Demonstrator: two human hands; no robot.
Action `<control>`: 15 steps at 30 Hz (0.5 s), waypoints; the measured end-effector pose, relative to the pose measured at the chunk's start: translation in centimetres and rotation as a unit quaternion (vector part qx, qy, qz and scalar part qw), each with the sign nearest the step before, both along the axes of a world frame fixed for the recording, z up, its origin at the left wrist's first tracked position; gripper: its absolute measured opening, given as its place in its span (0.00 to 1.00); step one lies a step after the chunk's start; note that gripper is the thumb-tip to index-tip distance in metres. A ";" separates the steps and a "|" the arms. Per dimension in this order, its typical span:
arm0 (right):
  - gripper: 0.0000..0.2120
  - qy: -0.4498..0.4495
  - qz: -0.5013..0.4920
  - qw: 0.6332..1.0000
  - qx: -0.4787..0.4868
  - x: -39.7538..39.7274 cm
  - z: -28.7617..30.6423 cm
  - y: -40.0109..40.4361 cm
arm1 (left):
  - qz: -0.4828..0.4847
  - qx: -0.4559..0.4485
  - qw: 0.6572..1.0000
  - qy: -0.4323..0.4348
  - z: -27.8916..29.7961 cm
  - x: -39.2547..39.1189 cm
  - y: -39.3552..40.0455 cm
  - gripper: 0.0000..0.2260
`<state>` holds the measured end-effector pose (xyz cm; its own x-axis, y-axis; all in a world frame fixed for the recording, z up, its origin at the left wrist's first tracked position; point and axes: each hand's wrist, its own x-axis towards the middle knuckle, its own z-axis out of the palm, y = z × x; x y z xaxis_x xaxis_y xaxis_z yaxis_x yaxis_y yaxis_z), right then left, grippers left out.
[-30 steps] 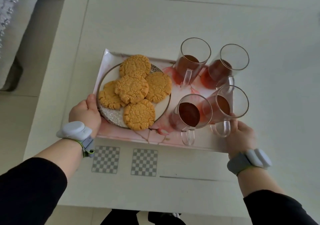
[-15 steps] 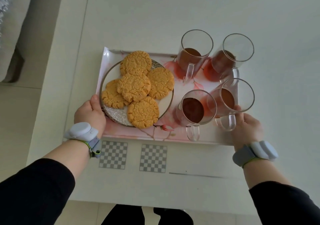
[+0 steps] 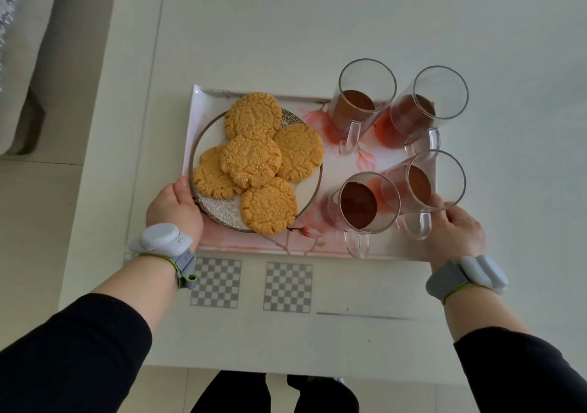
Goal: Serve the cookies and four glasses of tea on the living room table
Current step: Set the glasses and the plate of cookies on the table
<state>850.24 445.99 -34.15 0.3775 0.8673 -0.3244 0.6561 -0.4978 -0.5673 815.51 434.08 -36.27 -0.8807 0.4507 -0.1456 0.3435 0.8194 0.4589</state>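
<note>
Left hand (image 3: 174, 208): reaches forward with the forearm bare below a pushed-up black sleeve (image 3: 73, 355), thumb extended forward, fingers curled under and hidden; a grey-white wrist device (image 3: 163, 241) is strapped on. Right hand (image 3: 455, 230): reaches forward likewise, back of the hand up, fingers bent downward at the front, with a matching wristband (image 3: 467, 276) and black sleeve.
</note>
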 end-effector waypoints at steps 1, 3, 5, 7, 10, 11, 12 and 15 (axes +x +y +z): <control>0.25 0.004 -0.006 1.000 0.002 0.0 0.0 -0.1 | -0.004 -0.005 1.000 -0.003 0.1 0.1 -0.1 0.19; 0.22 0.011 -0.012 1.000 -0.002 0.1 -0.1 -0.3 | -0.015 -0.024 1.000 -0.011 0.3 0.0 -0.3 0.20; 0.17 0.023 -0.018 1.000 0.003 0.0 -0.1 -0.6 | -0.018 -0.036 0.999 -0.028 0.9 0.0 -0.4 0.19; 0.14 0.028 -0.027 0.999 0.035 -0.4 0.3 -1.2 | -0.015 -0.014 0.999 -0.033 1.9 0.5 -0.6 0.14; 0.12 0.045 -0.051 0.994 0.083 -1.0 1.5 -2.5 | 0.001 0.034 0.999 -0.011 3.9 2.6 -0.7 0.12; 0.13 0.052 -0.053 0.993 0.091 -1.3 2.0 -3.0 | 0.000 0.043 0.999 -0.013 4.7 3.7 -0.8 0.13; 0.14 0.059 -0.051 0.992 0.097 -1.5 2.4 -3.5 | -0.015 0.053 0.998 -0.025 5.5 4.8 -0.9 0.13; 0.18 0.077 -0.031 0.991 0.101 -2.2 3.6 -4.9 | -0.117 0.090 0.984 -0.102 7.8 9.5 -1.1 0.09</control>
